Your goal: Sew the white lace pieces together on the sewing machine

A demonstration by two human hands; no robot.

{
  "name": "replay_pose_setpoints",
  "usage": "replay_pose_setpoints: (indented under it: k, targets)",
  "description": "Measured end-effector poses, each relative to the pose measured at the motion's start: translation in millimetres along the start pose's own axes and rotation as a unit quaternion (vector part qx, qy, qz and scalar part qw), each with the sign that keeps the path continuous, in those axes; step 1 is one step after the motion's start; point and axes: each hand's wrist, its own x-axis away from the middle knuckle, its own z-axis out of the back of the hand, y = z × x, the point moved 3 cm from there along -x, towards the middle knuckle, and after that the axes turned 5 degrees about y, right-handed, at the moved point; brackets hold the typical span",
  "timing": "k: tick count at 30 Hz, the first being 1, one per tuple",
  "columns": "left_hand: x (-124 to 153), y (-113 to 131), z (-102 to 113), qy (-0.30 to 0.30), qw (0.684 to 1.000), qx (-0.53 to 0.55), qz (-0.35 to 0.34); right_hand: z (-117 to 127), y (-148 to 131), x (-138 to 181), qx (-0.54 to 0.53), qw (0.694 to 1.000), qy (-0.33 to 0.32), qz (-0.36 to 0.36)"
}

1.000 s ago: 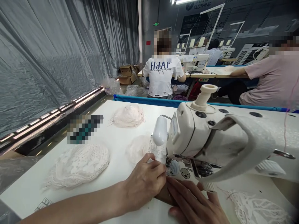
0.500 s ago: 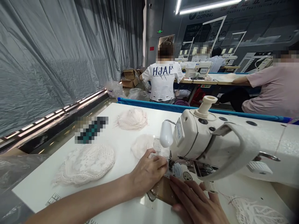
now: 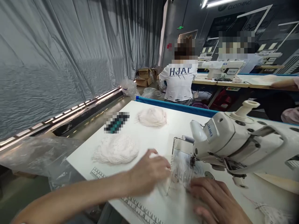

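Sheer white lace fabric [image 3: 181, 172]: eight o'clock from the bulky white sewing machine [image 3: 219, 137]
Left hand [image 3: 150, 172]: curled, blurred; can't tell its grip
Right hand [image 3: 213, 199]: flattened, seemingly steadying it

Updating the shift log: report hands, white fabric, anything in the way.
Left hand and right hand flanking white fabric, grips blurred. Fabric at needle end of sewing machine. No obstruction visible.

White fabric [image 3: 182, 170] now beside right fingers [image 3: 203, 185]

- Right of frame: machine [image 3: 226, 137] blocks the way beyond the right hand [image 3: 211, 194].
- Just below centre: bare table [image 3: 157, 140] opens between lace [image 3: 116, 149] and machine.
- Centre: pile [image 3: 153, 117] obstructs.
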Motion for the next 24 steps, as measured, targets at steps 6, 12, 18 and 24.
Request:
replay_pose_setpoints:
  k: [6, 12, 18, 24]
  targets:
    - [19, -31, 6, -0.056, 0.998, -0.016, 0.023, -14, -41, -35, -0.001, 0.999, -0.051, 0.004]
    - [42, 0, 11, -0.019, 0.988, 0.136, 0.073, -32, -70, -40, -0.103, 0.984, -0.081, -0.120]
    - [68, 40, 25, -0.066, 0.818, 0.466, 0.331, -7, -86, -9, -0.485, 0.741, -0.253, -0.389]
    - [82, 90, 11, -0.082, 0.567, 0.680, 0.458, 21, -123, 32, -0.553, 0.659, -0.270, -0.433]
